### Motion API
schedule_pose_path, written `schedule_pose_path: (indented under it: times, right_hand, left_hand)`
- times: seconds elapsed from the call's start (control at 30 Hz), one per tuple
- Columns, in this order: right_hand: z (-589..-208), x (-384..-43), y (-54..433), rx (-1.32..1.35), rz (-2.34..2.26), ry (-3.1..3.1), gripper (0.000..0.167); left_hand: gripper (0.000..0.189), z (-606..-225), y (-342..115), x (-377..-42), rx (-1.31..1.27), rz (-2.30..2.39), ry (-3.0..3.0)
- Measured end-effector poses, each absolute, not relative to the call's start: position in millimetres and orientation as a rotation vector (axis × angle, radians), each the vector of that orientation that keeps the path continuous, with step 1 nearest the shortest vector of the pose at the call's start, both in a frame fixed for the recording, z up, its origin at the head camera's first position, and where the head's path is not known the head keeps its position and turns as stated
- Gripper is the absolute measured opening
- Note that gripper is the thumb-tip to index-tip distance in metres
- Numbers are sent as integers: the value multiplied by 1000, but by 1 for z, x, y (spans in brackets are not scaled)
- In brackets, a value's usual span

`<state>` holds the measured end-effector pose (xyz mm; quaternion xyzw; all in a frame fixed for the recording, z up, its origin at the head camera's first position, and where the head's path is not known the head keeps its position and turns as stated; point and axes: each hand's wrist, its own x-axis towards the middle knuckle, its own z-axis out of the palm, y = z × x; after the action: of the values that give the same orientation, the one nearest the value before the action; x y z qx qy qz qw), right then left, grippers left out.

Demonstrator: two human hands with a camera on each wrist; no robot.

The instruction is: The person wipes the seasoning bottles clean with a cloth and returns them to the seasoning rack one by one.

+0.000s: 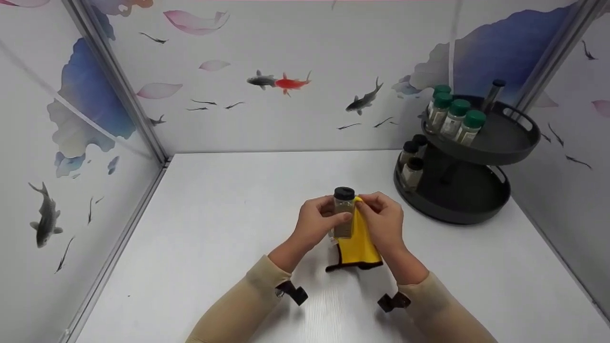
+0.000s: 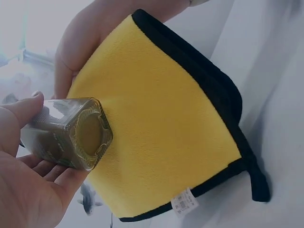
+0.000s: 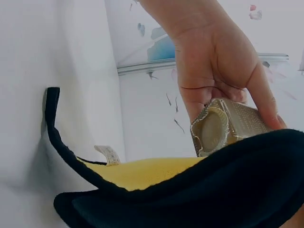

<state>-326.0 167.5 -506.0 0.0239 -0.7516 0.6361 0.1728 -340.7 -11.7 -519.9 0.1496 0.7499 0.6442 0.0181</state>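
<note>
My left hand [image 1: 310,223] grips a spice jar [image 1: 343,230] with a black lid, thumb across its front. The jar stands upright above the table and has brownish contents. Beside it, my right hand [image 1: 387,223] pinches the top of a yellow cloth [image 1: 358,250] with dark edging, which hangs down between the hands. In the left wrist view, the square glass base of the jar [image 2: 71,135] is close against the yellow cloth [image 2: 156,118]. A small white tag [image 2: 184,202] sits on the cloth's edge. The right wrist view hides most of my right hand behind the cloth [image 3: 147,172].
A black two-tier turntable rack [image 1: 457,214] stands at the back right. Several green-capped jars [image 1: 452,119] and a slim dark-capped container [image 1: 493,97] are on its upper tier; black-capped jars [image 1: 412,174] are below. Printed panels [image 1: 286,128] enclose the white table [image 1: 214,205].
</note>
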Motion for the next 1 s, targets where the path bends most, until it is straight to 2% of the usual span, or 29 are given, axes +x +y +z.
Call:
schedule_pose_path:
  times: [0.5,1.0]
  right_hand:
    - [-510,-326,168,194,1788,-2040,10]
    - [-513,-327,165,183,1709,-2132,8]
  left_hand:
    - [44,-524,-12,-342,511,2016,2341]
    - [40,-523,-13,-341,446,2016,2397]
